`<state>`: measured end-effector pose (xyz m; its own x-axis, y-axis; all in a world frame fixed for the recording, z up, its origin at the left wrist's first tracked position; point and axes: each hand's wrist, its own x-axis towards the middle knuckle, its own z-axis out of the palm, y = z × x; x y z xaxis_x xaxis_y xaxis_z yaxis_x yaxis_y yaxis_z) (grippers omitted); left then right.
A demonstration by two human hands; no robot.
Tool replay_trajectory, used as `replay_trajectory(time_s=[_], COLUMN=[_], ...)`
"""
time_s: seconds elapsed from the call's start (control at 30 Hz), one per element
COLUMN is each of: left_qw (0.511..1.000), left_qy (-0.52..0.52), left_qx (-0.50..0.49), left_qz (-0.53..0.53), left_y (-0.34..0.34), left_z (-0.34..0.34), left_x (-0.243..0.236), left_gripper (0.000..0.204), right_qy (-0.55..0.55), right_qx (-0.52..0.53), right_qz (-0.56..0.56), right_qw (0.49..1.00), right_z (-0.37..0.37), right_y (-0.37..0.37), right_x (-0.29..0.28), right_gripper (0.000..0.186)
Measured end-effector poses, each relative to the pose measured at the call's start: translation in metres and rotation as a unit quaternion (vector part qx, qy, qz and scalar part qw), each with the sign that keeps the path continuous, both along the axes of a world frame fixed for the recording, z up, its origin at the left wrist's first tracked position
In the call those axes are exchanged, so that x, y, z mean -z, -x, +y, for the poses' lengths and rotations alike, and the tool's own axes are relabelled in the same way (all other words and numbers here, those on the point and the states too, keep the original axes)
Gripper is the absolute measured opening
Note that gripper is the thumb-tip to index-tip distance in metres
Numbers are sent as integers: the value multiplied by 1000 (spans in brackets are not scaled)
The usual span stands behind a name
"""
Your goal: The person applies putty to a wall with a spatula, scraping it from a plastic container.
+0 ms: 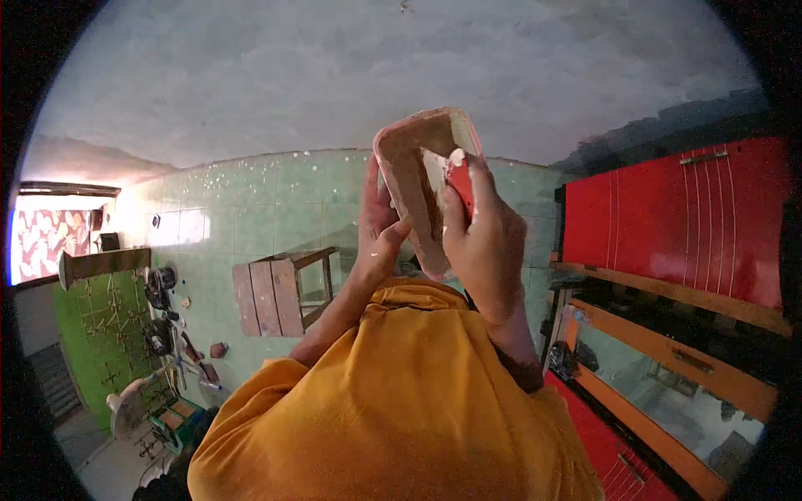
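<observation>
In front of my chest, my left hand (380, 230) grips a rectangular pinkish tub (384, 150) by its left side, with the thumb over the rim. Pale brownish smears coat the inside of the tub. A putty knife (459, 188) with a red handle is held in my right hand (489, 238). Its pale blade reaches into the tub, and a dab of whitish paste sits near the top of the handle. Whitish spots mark my right fingers.
A wooden stool (269, 299) stands on the left of the green tiled floor (251, 209), which is spattered white toward the grey plastered wall (276, 83). Red cabinets (660, 221) line the right side. At the lower left are a fan (128, 409) and scattered items.
</observation>
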<state>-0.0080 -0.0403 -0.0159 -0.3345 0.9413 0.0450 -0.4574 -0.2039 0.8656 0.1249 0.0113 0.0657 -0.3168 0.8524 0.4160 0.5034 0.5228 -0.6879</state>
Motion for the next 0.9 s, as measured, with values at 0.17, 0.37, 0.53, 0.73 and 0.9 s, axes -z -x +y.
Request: replay_trajectory(time_s=[0.17, 0.37, 0.53, 0.73, 0.9], left_qw=[1000, 999, 999, 999, 999], left_qy=[-14, 11, 21, 38, 36], left_qx=[14, 16, 26, 23, 22], left_qz=[-3, -29, -25, -16, 14], left_y=[-5, -15, -10, 2, 13], left_z=[-9, -6, -11, -13, -13], left_x=[7, 5, 11, 9, 5], left_gripper=[106, 105, 106, 106, 106], right_qy=[19, 4, 120, 159, 265], right_qx=[-9, -10, -3, -17, -5], right_qz=[-22, 13, 7, 104, 231], right_qw=[1000, 1000, 993, 982, 936], right_z=[-5, -6, -12, 3, 8], right_y=[-6, -11, -13, -33, -47], right_x=[8, 13, -2, 8, 11], right_gripper=[39, 40, 37, 34, 31])
